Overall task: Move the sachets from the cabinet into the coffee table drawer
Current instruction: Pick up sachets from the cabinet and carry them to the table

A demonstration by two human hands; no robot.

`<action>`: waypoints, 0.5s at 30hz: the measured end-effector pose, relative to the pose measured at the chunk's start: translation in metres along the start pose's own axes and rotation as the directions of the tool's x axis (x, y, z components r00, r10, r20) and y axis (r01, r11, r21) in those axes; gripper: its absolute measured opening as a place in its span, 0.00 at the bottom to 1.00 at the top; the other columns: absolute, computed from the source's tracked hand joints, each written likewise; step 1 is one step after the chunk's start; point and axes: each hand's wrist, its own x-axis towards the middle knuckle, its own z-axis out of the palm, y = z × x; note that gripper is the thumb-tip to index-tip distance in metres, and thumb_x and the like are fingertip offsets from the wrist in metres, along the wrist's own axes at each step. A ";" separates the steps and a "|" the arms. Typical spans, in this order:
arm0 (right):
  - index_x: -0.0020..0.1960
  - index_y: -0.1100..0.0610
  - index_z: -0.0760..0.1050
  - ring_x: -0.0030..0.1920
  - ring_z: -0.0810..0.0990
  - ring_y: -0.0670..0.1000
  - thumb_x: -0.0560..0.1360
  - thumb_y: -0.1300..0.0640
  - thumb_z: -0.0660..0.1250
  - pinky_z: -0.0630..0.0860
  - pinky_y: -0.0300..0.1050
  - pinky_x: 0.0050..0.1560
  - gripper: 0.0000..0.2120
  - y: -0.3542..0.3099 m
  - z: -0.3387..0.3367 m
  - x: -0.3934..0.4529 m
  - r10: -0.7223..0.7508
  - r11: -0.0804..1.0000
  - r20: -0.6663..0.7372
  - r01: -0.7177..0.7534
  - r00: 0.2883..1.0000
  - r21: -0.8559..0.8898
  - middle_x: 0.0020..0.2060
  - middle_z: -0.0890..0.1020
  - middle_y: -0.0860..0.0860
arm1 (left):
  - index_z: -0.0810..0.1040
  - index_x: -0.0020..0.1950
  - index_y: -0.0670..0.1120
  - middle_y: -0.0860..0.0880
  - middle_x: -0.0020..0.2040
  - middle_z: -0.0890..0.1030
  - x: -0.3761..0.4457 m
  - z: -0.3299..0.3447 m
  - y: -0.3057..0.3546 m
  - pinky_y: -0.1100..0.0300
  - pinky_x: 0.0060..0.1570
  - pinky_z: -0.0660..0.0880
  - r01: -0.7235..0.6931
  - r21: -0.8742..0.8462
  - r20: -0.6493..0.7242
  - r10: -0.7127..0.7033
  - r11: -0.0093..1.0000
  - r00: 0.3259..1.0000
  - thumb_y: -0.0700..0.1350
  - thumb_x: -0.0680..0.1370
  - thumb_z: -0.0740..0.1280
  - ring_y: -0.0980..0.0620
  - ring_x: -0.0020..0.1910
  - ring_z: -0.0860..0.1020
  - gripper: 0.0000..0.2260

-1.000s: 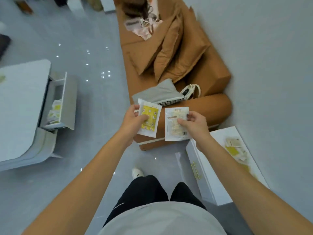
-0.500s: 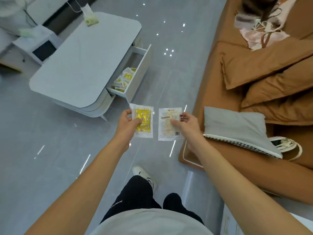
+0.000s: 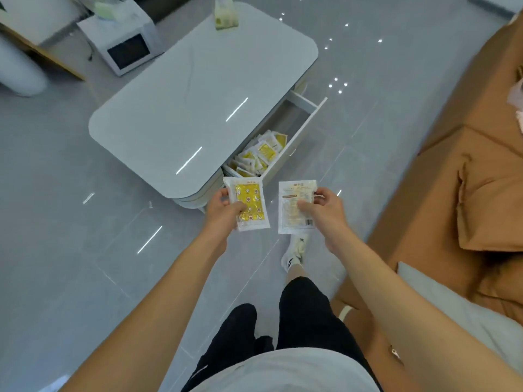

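My left hand [image 3: 223, 210] pinches a white sachet with a yellow panel [image 3: 249, 205], face up. A white sachet showing its printed back [image 3: 293, 206] is pinched in my right hand [image 3: 325, 212]. Both sachets hang over the floor just short of the white coffee table [image 3: 198, 103]. The table's drawer [image 3: 304, 128] stands pulled out toward the sofa, and several yellow and white sachets [image 3: 259, 155] lie piled in its near end. The cabinet is out of view.
A brown sofa [image 3: 467, 165] with cushions runs along the right. A white microwave-like box [image 3: 124, 43] sits on the floor beyond the table, and a small pale green pack [image 3: 225, 18] stands on the table's far edge. My white-shoed foot [image 3: 294, 250] is on the grey tiles.
The view has swung from the sofa and cabinet to the coffee table, which is now much closer. Both hands still hold their sachets in the same way.
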 end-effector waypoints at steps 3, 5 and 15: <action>0.60 0.56 0.76 0.50 0.86 0.51 0.76 0.64 0.72 0.81 0.44 0.45 0.14 -0.030 0.015 0.095 0.000 0.999 0.060 0.003 0.998 -0.045 0.52 0.85 0.52 | 0.75 0.58 0.48 0.49 0.52 0.83 0.074 0.020 0.026 0.59 0.35 0.78 0.041 -0.003 -0.072 -0.041 0.999 0.997 0.32 0.76 0.68 0.54 0.45 0.83 0.15; 0.62 0.56 0.75 0.50 0.86 0.51 0.76 0.64 0.72 0.80 0.42 0.42 0.16 -0.049 0.030 0.163 0.013 0.996 0.106 -0.004 0.994 -0.085 0.53 0.85 0.52 | 0.75 0.57 0.47 0.49 0.51 0.82 0.125 0.035 0.042 0.62 0.33 0.77 0.070 0.015 -0.131 -0.067 0.997 0.989 0.32 0.76 0.67 0.54 0.44 0.82 0.14; 0.63 0.54 0.73 0.52 0.83 0.56 0.73 0.63 0.73 0.83 0.60 0.53 0.20 -0.025 0.117 0.455 0.103 0.907 0.275 0.024 0.956 -0.421 0.54 0.82 0.55 | 0.74 0.58 0.45 0.51 0.45 0.79 0.377 0.104 0.009 0.68 0.29 0.74 0.261 0.031 -0.265 -0.244 0.965 0.933 0.34 0.76 0.69 0.56 0.40 0.79 0.14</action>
